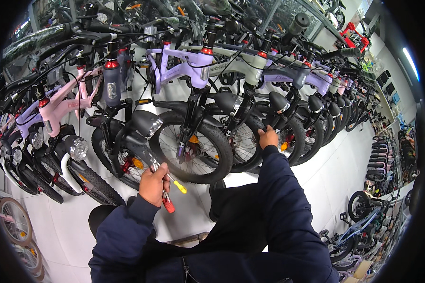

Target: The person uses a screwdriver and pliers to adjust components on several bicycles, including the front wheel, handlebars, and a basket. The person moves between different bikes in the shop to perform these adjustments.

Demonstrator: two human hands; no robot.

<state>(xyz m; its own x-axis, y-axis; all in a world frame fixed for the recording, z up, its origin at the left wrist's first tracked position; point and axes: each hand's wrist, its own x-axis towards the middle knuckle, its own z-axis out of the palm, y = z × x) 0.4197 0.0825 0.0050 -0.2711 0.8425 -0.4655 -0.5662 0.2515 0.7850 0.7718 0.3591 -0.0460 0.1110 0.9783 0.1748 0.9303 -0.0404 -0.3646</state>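
My left hand point(153, 185) is closed around a small bunch of hand tools. Below the fist hangs a red handle point(168, 204), and a yellow screwdriver-like handle point(180, 187) sticks out to the right. Silver metal ends show above the fingers; their exact kind is unclear. Further right, my right hand point(269, 137) reaches between the front wheels, index finger stretched out and thumb apart. Its fingertips are at a black bicycle tyre point(255, 146); whether they touch it I cannot tell. Above stands the grey-green bicycle frame point(250, 66), with a purple frame point(198, 68) to its left.
A long row of bicycles with black headlights point(229, 103) stands close together across the far side. Pink bicycles point(56, 111) are at the left. White floor point(335, 170) runs along the row. More bicycles point(359, 231) stand at the lower right, and a red frame point(356, 37) at the back.
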